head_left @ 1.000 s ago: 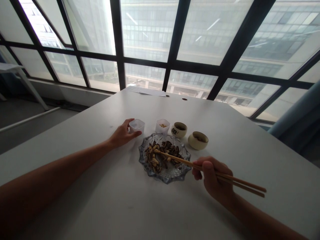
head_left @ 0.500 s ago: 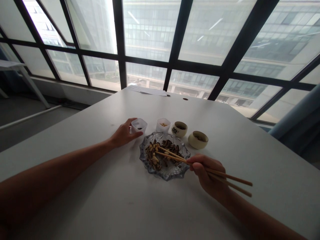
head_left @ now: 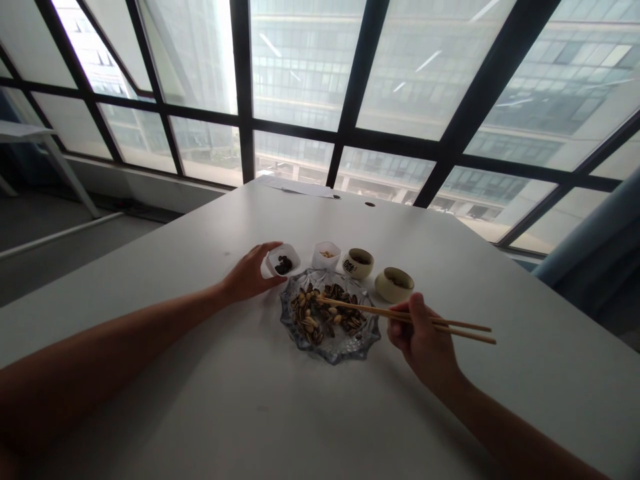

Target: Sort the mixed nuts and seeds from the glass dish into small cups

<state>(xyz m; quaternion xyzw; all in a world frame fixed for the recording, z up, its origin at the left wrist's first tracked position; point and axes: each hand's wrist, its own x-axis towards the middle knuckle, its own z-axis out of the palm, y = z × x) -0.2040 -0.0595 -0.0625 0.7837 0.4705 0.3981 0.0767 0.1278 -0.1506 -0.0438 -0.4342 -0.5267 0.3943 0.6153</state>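
Observation:
A scalloped glass dish of mixed seeds and nuts lies in the middle of the white table. My right hand is closed on a pair of wooden chopsticks, whose tips reach over the seeds at the dish's centre. My left hand grips a small white plastic cup, tilted toward the dish, with dark seeds showing inside. To the right of that cup, a second white cup holds pale kernels.
Two cream ceramic bowls stand behind the dish on the right. Papers lie at the table's far edge, before large black-framed windows. A blue-grey chair back rises at the right. Another table's leg shows far left.
The left hand has tilted its cup toward the dish, exposing dark seeds. The right hand rose and levelled the chopsticks, their tips shifting from the dish's left side toward its centre.

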